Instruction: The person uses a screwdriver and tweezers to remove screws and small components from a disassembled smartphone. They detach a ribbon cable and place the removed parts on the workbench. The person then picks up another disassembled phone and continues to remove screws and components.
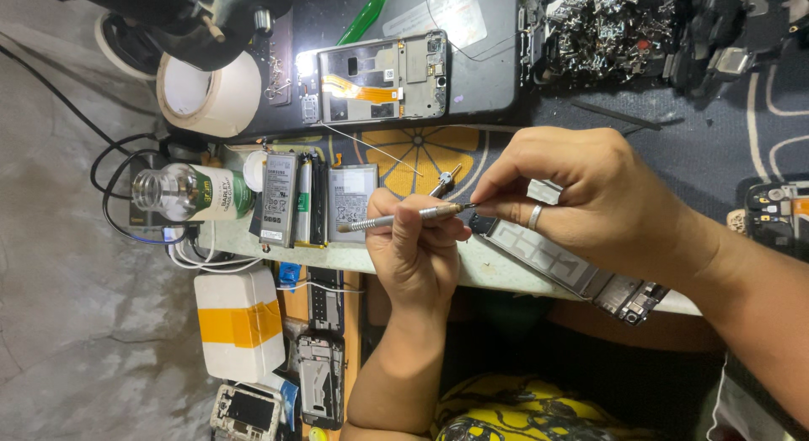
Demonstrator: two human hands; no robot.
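My left hand (415, 257) comes up from the bottom centre and grips a thin silver precision screwdriver (394, 219), held level over the table's front edge. My right hand (581, 201), with a ring on one finger, reaches in from the right and pinches the screwdriver's tip between thumb and fingertips. Under the right hand a stripped phone frame (556, 264) lies slanted along the table edge. An opened phone with an orange flex cable (383, 77) lies farther back on a dark mat.
Two phone batteries (280, 196) (352, 201) lie left of my hands, beside a glass bottle (181, 192) on its side. A tape roll (211, 91) sits at back left, a heap of metal parts (607, 24) at back right. Below the table is a white box with a yellow band (240, 323).
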